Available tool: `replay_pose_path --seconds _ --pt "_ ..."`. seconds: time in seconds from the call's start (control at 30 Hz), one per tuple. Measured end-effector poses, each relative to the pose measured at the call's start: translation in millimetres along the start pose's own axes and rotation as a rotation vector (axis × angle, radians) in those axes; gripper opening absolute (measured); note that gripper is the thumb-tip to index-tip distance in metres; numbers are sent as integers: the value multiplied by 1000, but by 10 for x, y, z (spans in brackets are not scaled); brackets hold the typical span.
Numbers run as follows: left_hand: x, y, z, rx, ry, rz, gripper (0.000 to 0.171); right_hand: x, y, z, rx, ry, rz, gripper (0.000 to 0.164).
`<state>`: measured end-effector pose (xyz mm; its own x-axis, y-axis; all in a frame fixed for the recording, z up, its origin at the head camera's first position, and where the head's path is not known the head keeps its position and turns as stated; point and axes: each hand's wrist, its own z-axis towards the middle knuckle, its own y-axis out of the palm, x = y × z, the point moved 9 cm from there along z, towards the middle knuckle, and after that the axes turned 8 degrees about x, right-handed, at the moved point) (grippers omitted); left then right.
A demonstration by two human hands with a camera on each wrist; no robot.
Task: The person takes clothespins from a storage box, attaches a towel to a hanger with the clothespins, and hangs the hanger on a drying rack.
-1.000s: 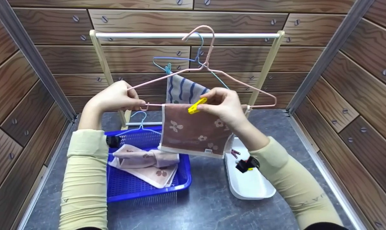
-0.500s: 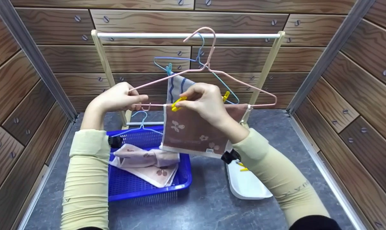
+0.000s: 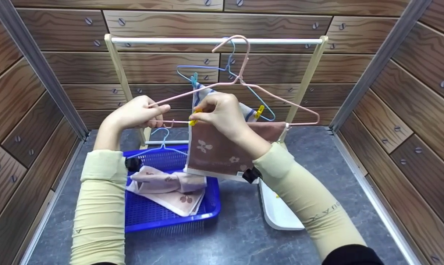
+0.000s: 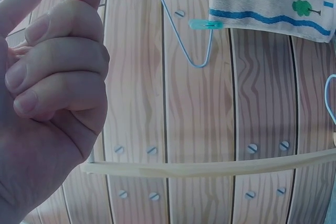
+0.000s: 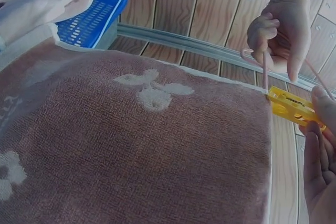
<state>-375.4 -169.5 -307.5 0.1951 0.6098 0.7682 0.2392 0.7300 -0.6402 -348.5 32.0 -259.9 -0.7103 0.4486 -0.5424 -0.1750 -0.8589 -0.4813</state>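
Note:
In the head view my left hand (image 3: 135, 112) grips the left end of a pink hanger (image 3: 280, 97), its fingers curled round the wire. A brown towel (image 3: 207, 158) with pale flowers hangs over the hanger's bottom bar. My right hand (image 3: 225, 114) pinches a yellow clothespin (image 5: 294, 109) between thumb and fingers. The clothespin's tip is at the towel's upper left corner, by the bar; whether it clamps the cloth I cannot tell. In the left wrist view the left hand's (image 4: 63, 77) fingers are curled, with the hanger mostly hidden.
Behind, a blue hanger (image 3: 203, 66) on the rack's white rail (image 3: 163, 41) holds a striped towel (image 3: 248, 110) with clothespins. A blue basket (image 3: 170, 220) with a pale towel (image 3: 185, 200) stands lower left. A white tray (image 3: 280, 217) lies lower right, partly behind my right arm.
My right hand has moved left along the bar, carrying the yellow clothespin from the towel's middle to its upper left corner. The left hand keeps its hold on the hanger.

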Motion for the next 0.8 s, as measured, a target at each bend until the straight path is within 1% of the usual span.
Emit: replay_pose_path --seconds 0.07,0.27,0.47,0.7,0.8 --pt "-1 3 7 1 1 1 52 11 34 7 -22 1 -35 19" --pt "-19 35 36 -27 14 13 55 -5 111 21 -83 -7 -113 19" --pt "-51 51 60 -29 -2 -1 56 -38 174 41 -134 -20 -155 18" --pt "-45 61 56 -26 -3 -19 57 -24 246 38 -185 7 -192 16" --pt "-46 64 56 -26 -3 -25 57 -25 273 26 -202 3 -201 16"
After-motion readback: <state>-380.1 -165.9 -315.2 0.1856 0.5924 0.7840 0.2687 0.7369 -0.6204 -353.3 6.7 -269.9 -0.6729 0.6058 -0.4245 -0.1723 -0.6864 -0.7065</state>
